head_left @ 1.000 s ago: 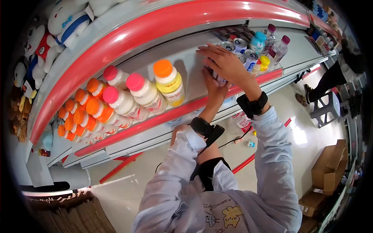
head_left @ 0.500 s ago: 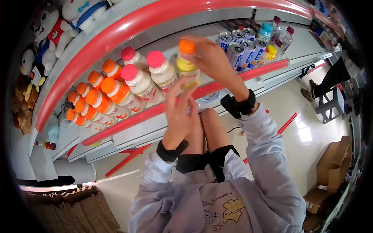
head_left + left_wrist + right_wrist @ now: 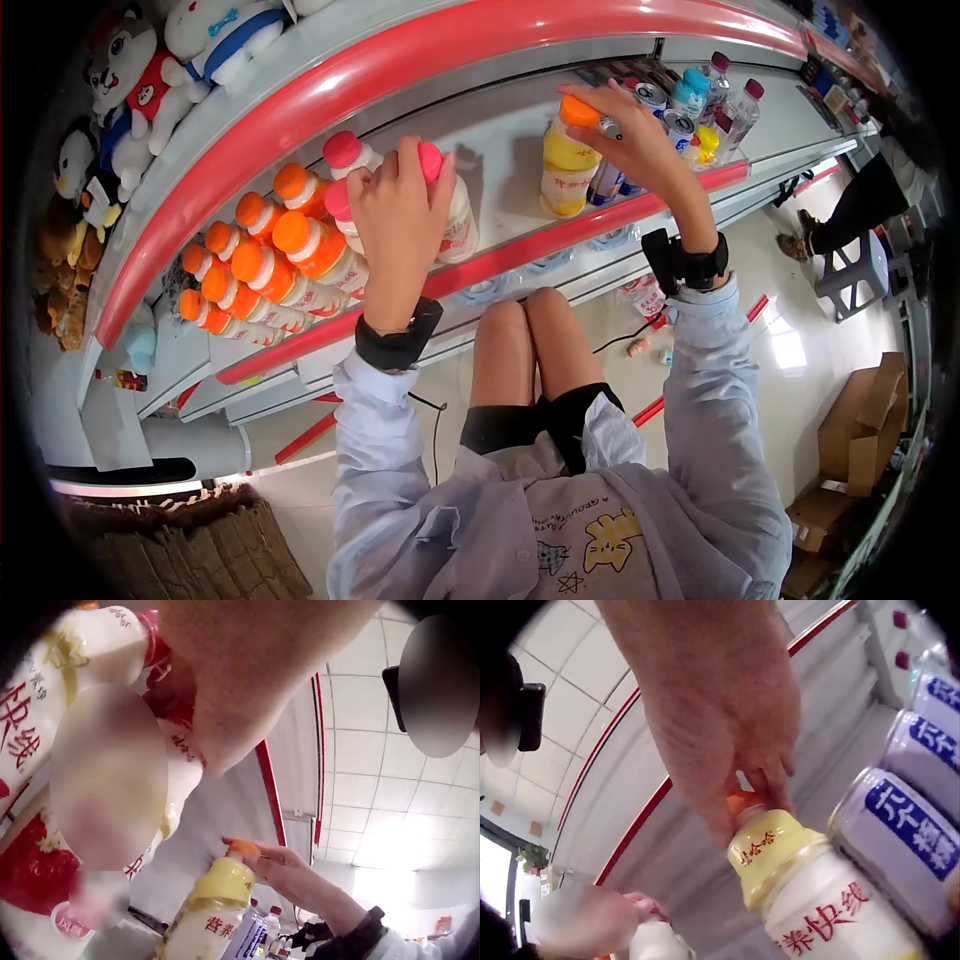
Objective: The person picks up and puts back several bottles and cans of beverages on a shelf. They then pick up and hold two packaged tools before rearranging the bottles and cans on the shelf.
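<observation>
My right hand (image 3: pixel 640 140) pinches the orange cap of a yellow-shouldered milk drink bottle (image 3: pixel 568 170) from above. The bottle is upright on the shelf (image 3: pixel 510 185), close beside the blue-and-white cans (image 3: pixel 904 825). In the right wrist view, fingers and thumb close around the cap. Further left, my left hand (image 3: pixel 400 215) reaches over the pink-capped milk drink bottles and holds one bottle (image 3: pixel 460 225) near its cap (image 3: pixel 430 162). Its fingertips are partly hidden in the left wrist view, where a bottle with a strawberry label (image 3: pixel 45 862) stands close below.
Orange-capped bottles (image 3: pixel 290 235) stand in rows at the left. Beyond the cans are clear bottles with purple caps (image 3: pixel 740 112) and a blue-capped bottle (image 3: pixel 690 92). A red rail (image 3: pixel 520 243) edges the shelf. Plush toys (image 3: pixel 130 70) sit above left.
My hands have left the cans. The right hand has carried the yellow-shouldered bottle rightward to the cans, and the left hand has moved onto a pink-capped bottle.
</observation>
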Motion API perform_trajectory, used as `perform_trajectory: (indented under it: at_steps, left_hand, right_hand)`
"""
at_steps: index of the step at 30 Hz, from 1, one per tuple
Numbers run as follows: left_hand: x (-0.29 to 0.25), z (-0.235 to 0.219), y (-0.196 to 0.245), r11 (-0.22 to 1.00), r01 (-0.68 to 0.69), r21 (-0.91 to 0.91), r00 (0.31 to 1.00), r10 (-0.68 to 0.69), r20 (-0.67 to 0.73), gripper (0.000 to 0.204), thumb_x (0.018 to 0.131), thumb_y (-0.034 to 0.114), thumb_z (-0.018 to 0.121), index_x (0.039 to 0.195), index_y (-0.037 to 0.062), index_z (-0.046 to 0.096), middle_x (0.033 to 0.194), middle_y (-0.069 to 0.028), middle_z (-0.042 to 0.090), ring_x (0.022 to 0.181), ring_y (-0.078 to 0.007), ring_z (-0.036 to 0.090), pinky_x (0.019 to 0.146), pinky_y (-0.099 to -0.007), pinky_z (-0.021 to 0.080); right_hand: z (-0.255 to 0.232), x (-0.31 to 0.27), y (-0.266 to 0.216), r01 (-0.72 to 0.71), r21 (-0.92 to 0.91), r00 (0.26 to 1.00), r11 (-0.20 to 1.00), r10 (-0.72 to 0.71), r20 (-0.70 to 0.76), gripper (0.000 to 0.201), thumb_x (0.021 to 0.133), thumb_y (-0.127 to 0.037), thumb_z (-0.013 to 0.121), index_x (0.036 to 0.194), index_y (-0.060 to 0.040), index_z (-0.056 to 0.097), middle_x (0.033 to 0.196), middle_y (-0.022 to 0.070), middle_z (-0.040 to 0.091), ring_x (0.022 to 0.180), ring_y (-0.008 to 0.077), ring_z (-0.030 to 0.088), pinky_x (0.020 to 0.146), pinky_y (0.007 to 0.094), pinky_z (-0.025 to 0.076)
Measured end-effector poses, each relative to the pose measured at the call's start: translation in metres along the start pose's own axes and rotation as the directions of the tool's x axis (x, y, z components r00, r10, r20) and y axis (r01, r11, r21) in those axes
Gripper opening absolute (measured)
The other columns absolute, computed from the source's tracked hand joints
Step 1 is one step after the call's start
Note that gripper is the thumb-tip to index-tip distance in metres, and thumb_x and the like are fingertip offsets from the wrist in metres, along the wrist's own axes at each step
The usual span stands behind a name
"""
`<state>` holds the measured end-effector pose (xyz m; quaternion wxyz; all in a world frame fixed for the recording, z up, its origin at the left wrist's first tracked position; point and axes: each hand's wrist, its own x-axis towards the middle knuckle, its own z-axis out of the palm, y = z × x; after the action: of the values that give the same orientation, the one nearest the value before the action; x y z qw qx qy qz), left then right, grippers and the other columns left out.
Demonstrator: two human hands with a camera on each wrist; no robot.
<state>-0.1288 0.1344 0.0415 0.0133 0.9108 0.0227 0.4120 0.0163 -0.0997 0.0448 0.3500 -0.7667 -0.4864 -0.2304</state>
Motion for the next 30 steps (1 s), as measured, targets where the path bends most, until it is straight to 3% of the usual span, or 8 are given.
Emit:
perform_trajectory:
  at_steps: [5,8,11,17,20,23,26,30]
  left_hand:
    - [0.007,0.019,0.014,0.986,0.044,-0.163,0.998,-0.052,-0.044,0.033,0.088,0.035,0.062,0.101,0.0049,0.055,0.087,-0.0155,0.064,0.074,-0.0348,0.063,0.065,-0.0418,0.049]
    - [0.018,0.03,0.04,0.97,0.135,-0.203,0.991,-0.134,0.017,0.035,0.088,0.036,0.062,0.1,0.0049,0.053,0.087,-0.0161,0.063,0.078,-0.0368,0.064,0.06,-0.0451,0.051]
    - [0.027,0.044,0.061,0.941,0.041,-0.335,0.999,-0.043,0.002,0.036,0.088,0.037,0.062,0.099,0.0048,0.052,0.087,-0.017,0.063,0.078,-0.0375,0.063,0.06,-0.0447,0.051]
    - [0.031,0.05,0.067,0.95,0.081,-0.303,0.996,-0.087,-0.005,0.038,0.088,0.039,0.061,0.099,0.0043,0.05,0.087,-0.0176,0.062,0.078,-0.0381,0.063,0.059,-0.0449,0.05]
    - [0.031,0.042,0.064,0.94,0.084,-0.331,0.996,-0.07,0.052,0.039,0.089,0.039,0.061,0.102,0.0041,0.051,0.087,-0.0176,0.062,0.077,-0.0381,0.063,0.06,-0.0458,0.05]
    - [0.026,0.007,0.051,0.929,0.154,-0.337,0.984,-0.112,0.14,0.038,0.089,0.039,0.059,0.104,0.004,0.053,0.086,-0.0172,0.062,0.075,-0.0374,0.062,0.06,-0.0457,0.05]
    - [0.022,-0.017,-0.002,0.993,-0.116,0.034,0.959,0.121,-0.256,0.037,0.089,0.038,0.059,0.103,0.0039,0.056,0.08,-0.0163,0.063,0.072,-0.0373,0.063,0.06,-0.0446,0.05]
    - [0.006,-0.035,-0.044,0.984,0.019,0.174,0.995,-0.036,0.094,0.032,0.088,0.036,0.058,0.093,0.0035,0.06,0.077,-0.0164,0.064,0.071,-0.0376,0.064,0.059,-0.0448,0.05]
  right_hand:
    - [0.011,-0.003,0.005,-0.002,0.076,0.999,0.997,0.005,-0.032,0.042,0.087,-0.014,0.063,0.128,-0.0111,0.054,0.116,0.0135,0.063,0.102,0.033,0.06,0.112,0.0462,0.029]
    - [0.01,-0.009,0.005,-0.03,0.087,0.998,0.996,0.034,-0.046,0.044,0.087,-0.015,0.064,0.129,-0.012,0.053,0.118,0.0121,0.062,0.105,0.0317,0.06,0.111,0.0465,0.029]
    - [0.01,-0.009,0.001,-0.043,0.089,0.996,0.995,0.049,-0.076,0.043,0.088,-0.024,0.063,0.129,-0.0155,0.054,0.116,0.0125,0.063,0.105,0.0337,0.059,0.11,0.0473,0.031]
    - [0.017,-0.011,0.004,-0.039,0.026,0.988,0.999,0.042,-0.145,0.043,0.088,-0.026,0.062,0.129,-0.015,0.054,0.116,0.0131,0.063,0.102,0.0323,0.06,0.11,0.0482,0.031]
    - [0.014,-0.011,-0.003,-0.161,0.112,0.986,0.981,0.166,-0.034,0.042,0.088,-0.021,0.062,0.128,-0.0136,0.054,0.114,0.0127,0.064,0.102,0.0297,0.061,0.104,0.0438,0.039]
    - [0.012,-0.009,0.003,-0.122,0.262,0.992,0.957,0.128,-0.009,0.04,0.088,-0.015,0.061,0.128,-0.0115,0.053,0.115,0.0129,0.063,0.101,0.0273,0.061,0.094,0.0369,0.045]
    - [0.008,-0.008,0.008,-0.069,0.294,0.997,0.953,0.06,0.039,0.039,0.09,-0.01,0.059,0.128,-0.0076,0.052,0.12,0.0092,0.059,0.107,0.0218,0.056,0.093,0.0295,0.041]
    - [0.005,-0.006,0.01,-0.096,0.279,0.993,0.956,0.074,0.088,0.037,0.092,-0.014,0.056,0.129,-0.0078,0.052,0.126,0.0088,0.057,0.112,0.0213,0.053,0.096,0.0296,0.039]
